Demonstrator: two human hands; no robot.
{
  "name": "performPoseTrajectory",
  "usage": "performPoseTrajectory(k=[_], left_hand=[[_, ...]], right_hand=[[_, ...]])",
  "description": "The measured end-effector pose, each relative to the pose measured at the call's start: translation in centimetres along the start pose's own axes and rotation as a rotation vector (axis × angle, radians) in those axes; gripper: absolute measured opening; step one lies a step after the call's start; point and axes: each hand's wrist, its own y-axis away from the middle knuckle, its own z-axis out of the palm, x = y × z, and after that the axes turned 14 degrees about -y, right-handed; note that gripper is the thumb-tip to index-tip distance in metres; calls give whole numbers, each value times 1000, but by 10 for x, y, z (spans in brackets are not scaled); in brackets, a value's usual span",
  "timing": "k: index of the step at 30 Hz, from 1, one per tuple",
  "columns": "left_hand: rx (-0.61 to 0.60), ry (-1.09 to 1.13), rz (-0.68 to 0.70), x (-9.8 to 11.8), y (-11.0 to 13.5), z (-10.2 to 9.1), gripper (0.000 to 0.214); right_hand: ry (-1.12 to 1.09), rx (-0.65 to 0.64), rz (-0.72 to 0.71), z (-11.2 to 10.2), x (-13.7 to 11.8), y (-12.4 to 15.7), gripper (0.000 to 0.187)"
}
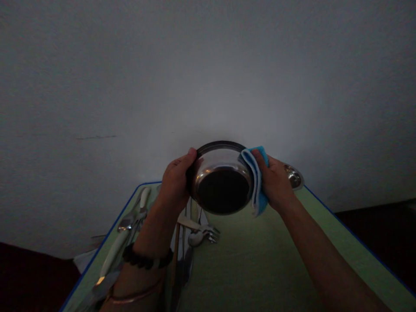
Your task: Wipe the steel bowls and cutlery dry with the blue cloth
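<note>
A shiny metal bowl is held up above the table, tilted so that its dark-looking round base faces me. My left hand grips its left rim, thumb on top. On the other side, my right hand is closed on a folded blue cloth with pale edges, pressed against the bowl's right side. The fingers of both hands are partly hidden behind the bowl and cloth. Below the bowl lie a fork and a spoon.
The green table has a blue edge and stands against a grey wall. More cutlery with pale handles lies along its left side, partly behind my left arm. A shiny metal dish sits at the back right corner.
</note>
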Motion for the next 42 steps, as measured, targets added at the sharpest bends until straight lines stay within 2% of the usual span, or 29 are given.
performPoseTrajectory(k=[2,4,7,9,14,18,22,26,36,42], left_hand=[[-40,-1,-72,0,-1,-3,22],[-134,-98,-83,2,2,-6,21],[-334,-358,-18,7,11,-6,27],[-390,-510,61,11,16,-2,32],[-375,-696,217,13,18,4,37],[-363,-718,226,12,15,1,37],[-410,-719,225,11,15,-1,36],[-445,-723,228,13,16,0,35],[-442,-884,272,15,14,-4,39],[-360,-903,295,17,16,-3,42]], right_hand=[[23,-62,32,-4,0,-2,43],[89,-164,40,-7,-5,-3,44],[223,-342,-13,-7,-17,-1,43],[294,-408,-71,-5,-23,1,43],[372,-414,-169,1,-24,4,39],[418,-429,-189,1,-22,4,37],[442,-504,-172,-2,-23,6,35],[485,-548,-219,-3,-24,7,32],[714,-515,-332,3,-19,10,36],[681,-454,-365,3,-19,11,35]])
